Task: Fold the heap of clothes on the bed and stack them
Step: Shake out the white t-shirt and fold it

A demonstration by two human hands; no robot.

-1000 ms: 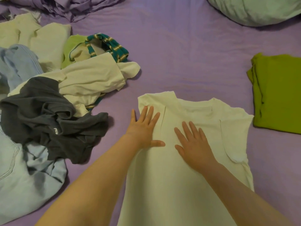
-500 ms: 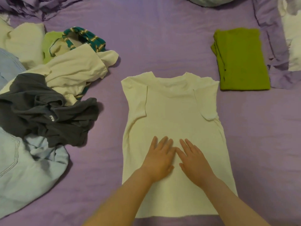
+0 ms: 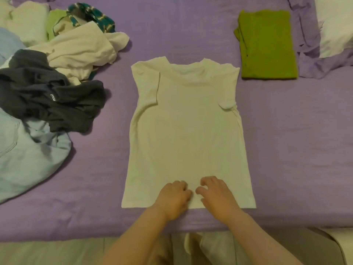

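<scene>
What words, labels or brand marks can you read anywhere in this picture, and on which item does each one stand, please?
"miu": small white letters, seen upside down, on the dark grey garment in the heap.
No other text shows on the white T-shirt, the folded green garment or the other clothes.

head camera, looking steeply down, close over bed

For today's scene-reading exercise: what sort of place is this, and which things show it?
Probably a bedroom: a bed with a purple sheet, a pillow at its far right, and a heap of clothes awaiting folding.
</scene>
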